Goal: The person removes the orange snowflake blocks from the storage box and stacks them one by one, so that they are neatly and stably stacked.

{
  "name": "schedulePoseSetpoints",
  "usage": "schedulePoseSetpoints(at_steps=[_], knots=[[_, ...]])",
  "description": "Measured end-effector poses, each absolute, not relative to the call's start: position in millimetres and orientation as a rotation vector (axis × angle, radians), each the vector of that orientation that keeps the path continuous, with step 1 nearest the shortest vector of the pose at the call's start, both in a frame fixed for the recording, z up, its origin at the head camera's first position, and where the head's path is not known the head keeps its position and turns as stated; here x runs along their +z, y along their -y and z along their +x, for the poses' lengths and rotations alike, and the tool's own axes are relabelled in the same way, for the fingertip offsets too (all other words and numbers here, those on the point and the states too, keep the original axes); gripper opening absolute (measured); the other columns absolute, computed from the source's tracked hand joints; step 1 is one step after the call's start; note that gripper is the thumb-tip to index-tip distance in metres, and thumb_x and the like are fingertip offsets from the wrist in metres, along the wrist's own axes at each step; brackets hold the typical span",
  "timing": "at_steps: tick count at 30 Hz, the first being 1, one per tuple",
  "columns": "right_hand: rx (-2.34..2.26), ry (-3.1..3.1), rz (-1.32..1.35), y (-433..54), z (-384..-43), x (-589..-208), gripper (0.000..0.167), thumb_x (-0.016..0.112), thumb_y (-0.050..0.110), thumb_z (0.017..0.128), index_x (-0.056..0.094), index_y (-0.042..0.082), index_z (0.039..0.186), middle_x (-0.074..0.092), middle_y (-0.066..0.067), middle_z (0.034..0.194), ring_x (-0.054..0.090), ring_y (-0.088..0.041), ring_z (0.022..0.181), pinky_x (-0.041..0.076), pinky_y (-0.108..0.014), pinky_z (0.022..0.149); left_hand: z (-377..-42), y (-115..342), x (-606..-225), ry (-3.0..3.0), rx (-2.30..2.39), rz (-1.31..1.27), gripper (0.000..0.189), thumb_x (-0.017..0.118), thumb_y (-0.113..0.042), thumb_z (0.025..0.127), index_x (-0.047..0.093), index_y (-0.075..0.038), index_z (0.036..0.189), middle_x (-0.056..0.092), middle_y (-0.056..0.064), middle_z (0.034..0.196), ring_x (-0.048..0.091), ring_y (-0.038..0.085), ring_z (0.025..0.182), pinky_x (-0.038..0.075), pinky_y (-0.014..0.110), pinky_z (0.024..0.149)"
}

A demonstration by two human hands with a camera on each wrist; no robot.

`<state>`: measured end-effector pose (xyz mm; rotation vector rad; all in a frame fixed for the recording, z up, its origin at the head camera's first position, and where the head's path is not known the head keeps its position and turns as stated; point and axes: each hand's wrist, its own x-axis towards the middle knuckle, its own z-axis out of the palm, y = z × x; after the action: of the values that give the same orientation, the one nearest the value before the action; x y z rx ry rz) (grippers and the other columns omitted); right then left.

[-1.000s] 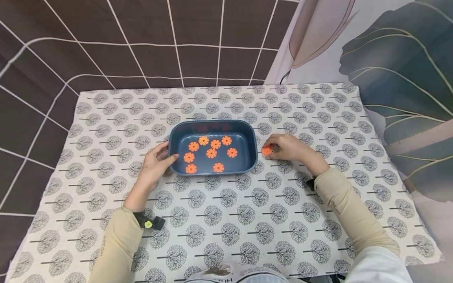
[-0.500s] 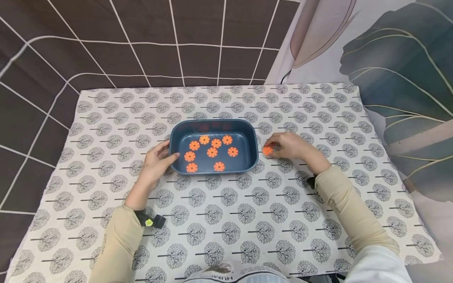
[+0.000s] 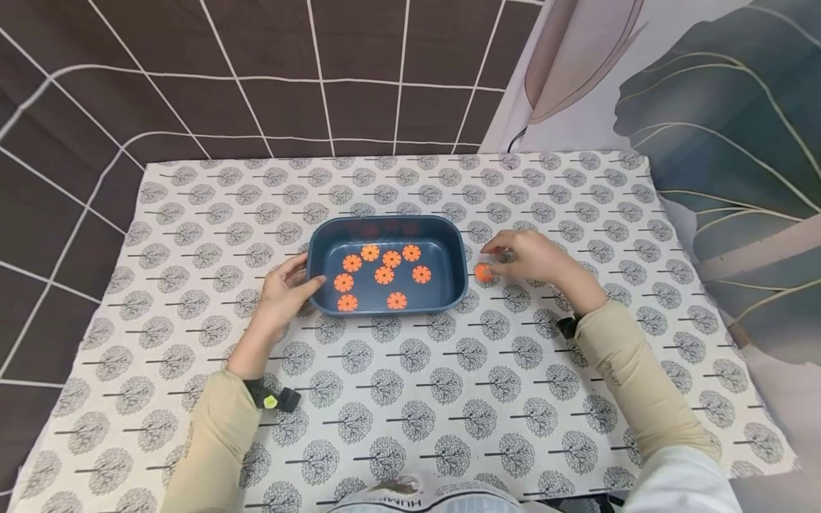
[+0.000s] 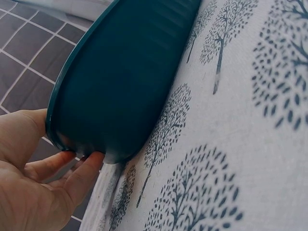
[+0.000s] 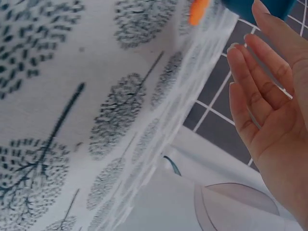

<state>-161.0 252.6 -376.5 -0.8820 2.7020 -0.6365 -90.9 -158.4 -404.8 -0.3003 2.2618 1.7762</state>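
Note:
A dark blue rectangular bin stands on the cloth, with several orange notched discs spread over its floor. My left hand grips the bin's left end, thumb over the rim and fingertips against the outer wall; the left wrist view shows those fingers on the bin's wall. To the right of the bin, a single orange notched disc lies on the cloth. My right hand is just beside this disc, its fingers spread apart with nothing between them. In the right wrist view, the disc appears beyond the fingertips.
A white cloth printed with grey trees covers the table. Behind it hangs a dark curtain with white grid lines, and a leaf-patterned curtain is at the right. Both wrists wear black bands.
My right hand has let go of the orange disc, and its fingers have lifted and spread away from it. The left hand has kept its hold on the bin.

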Motion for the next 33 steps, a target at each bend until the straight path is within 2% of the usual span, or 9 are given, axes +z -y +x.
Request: schedulePoseSetpoints(at_steps=[7, 11, 19, 25, 29, 33], knots=[[-0.748, -2.740, -0.970, -246, -165, -368, 0.032, 0.076, 0.017, 0.077, 0.067, 0.004, 0.105, 0.068, -0.009, 0.095, 0.061, -0.020, 0.084, 0.054, -0.038, 0.073, -90, 157, -406, -2.223, 1.780, -0.331, 0.065, 0.064, -0.013, 0.087, 0.033, -0.012, 0.144, 0.046, 0.016, 0.138, 0.044, 0.026, 0.128, 0.051, 0.027, 0.090], [-0.869, -2.761, -0.969, -238, -167, -363, 0.033, 0.075, 0.018, 0.079, 0.067, 0.004, 0.107, 0.068, -0.010, 0.098, 0.061, -0.019, 0.087, 0.054, -0.040, 0.077, -89, 158, -406, -2.212, 1.779, -0.345, 0.065, 0.064, -0.014, 0.087, 0.033, -0.013, 0.145, 0.046, 0.016, 0.139, 0.044, 0.027, 0.128, 0.052, 0.024, 0.087], [-0.979, -2.733, -1.072, -212, -167, -361, 0.034, 0.076, 0.018, 0.078, 0.067, 0.003, 0.107, 0.067, -0.013, 0.097, 0.062, -0.022, 0.088, 0.053, -0.044, 0.075, -89, 159, -409, -2.205, 1.780, -0.353, 0.066, 0.065, -0.014, 0.087, 0.033, -0.013, 0.144, 0.046, 0.016, 0.139, 0.047, 0.028, 0.125, 0.055, 0.022, 0.078], [-0.937, -2.706, -1.118, -189, -168, -368, 0.037, 0.076, 0.022, 0.079, 0.066, 0.003, 0.109, 0.067, -0.013, 0.098, 0.062, -0.020, 0.088, 0.053, -0.040, 0.072, -92, 157, -407, -2.222, 1.782, -0.339, 0.065, 0.066, -0.015, 0.086, 0.035, -0.014, 0.144, 0.048, 0.016, 0.137, 0.047, 0.028, 0.124, 0.055, 0.020, 0.072], [-0.864, -2.708, -1.144, -175, -171, -371, 0.038, 0.076, 0.025, 0.079, 0.066, 0.005, 0.109, 0.067, -0.011, 0.098, 0.062, -0.021, 0.088, 0.053, -0.038, 0.072, -92, 157, -405, -2.228, 1.783, -0.341, 0.065, 0.066, -0.016, 0.086, 0.036, -0.013, 0.143, 0.049, 0.016, 0.137, 0.048, 0.027, 0.124, 0.055, 0.020, 0.074], [-0.817, -2.665, -1.182, -163, -174, -372, 0.039, 0.076, 0.025, 0.078, 0.066, 0.005, 0.111, 0.067, -0.011, 0.099, 0.062, -0.023, 0.087, 0.054, -0.037, 0.072, -92, 159, -405, -2.234, 1.792, -0.344, 0.065, 0.066, -0.015, 0.086, 0.036, -0.012, 0.143, 0.049, 0.017, 0.136, 0.047, 0.027, 0.125, 0.053, 0.022, 0.083]])
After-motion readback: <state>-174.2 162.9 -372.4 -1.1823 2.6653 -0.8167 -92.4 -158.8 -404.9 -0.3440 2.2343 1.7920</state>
